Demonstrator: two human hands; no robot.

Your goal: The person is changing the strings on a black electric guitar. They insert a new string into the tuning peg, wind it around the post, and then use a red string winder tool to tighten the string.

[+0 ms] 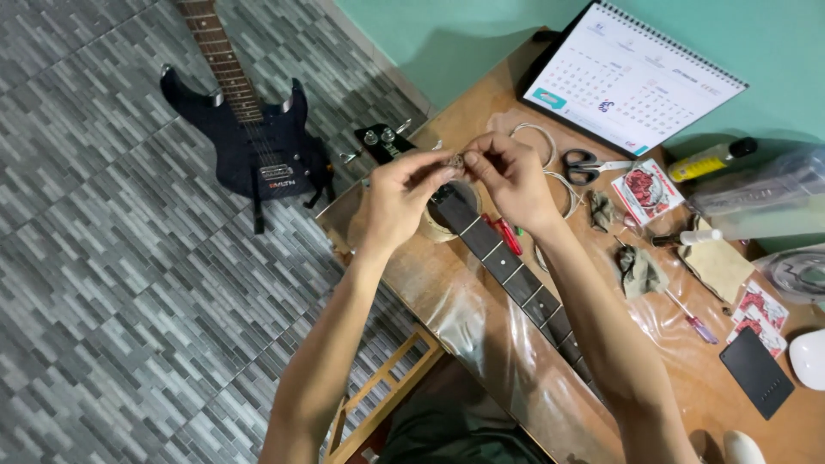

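My left hand (402, 193) and my right hand (509, 176) meet above the table, fingertips pinching a small metal part (456, 161) between them. Below the hands a dark guitar neck (516, 279) with fret markers lies along the wooden table (481, 326), its black headstock (384, 142) with silver tuners sticking past the table's far edge. A roll of tape (440, 225) sits under the neck near my left wrist. A red-handled tool (507, 235) lies right beside the neck.
A dark blue electric guitar (258, 146) lies on the grey tiled floor. On the table are scissors (589, 165), coiled strings (541, 142), a desk calendar (632, 77), a purple-handled screwdriver (692, 320), rags, packets, a black plate (756, 372) and a yellow bottle (709, 160).
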